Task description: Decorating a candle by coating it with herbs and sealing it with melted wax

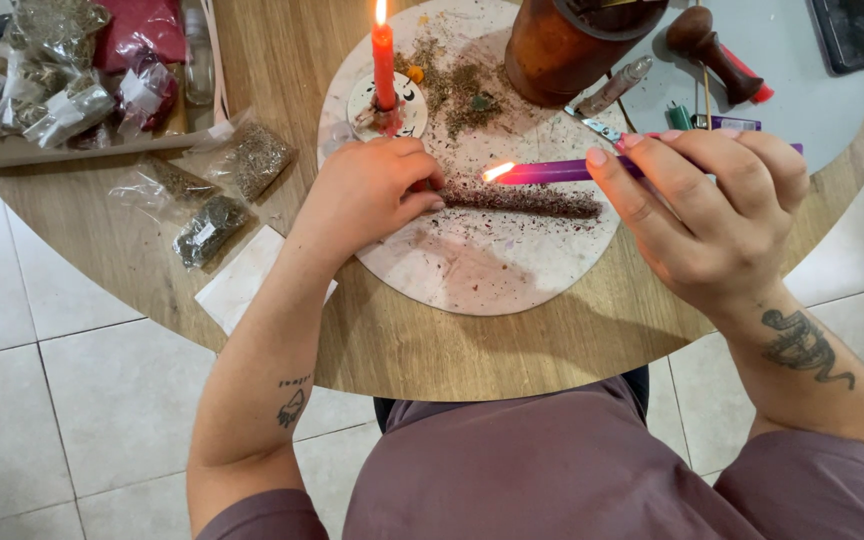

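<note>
Pale floor tiles show beneath the round wooden table (252, 60) where I sit, with a round cream-coloured stone board (492, 270) lying on it in front of me. My right hand (707, 215) is closed around a thin purple candle (552, 172), fingers curled over its far end, so that it lies almost level with its burning wick pointing left. That small flame sits just above the left end of a dark herb-coated candle (527, 199), which lies flat across the middle of the board. My left hand (367, 190) is loosely curled, its fingertips pinching the left end of this coated candle against the board. Just behind that hand a lit red taper candle (383, 60) stands upright on a small round dish (404, 110), beside a scatter of dried green herbs (452, 90). Further back stands a brown glazed jar (562, 45). Small clear bags of dried herbs (217, 195) lie on the table to my left.
</note>
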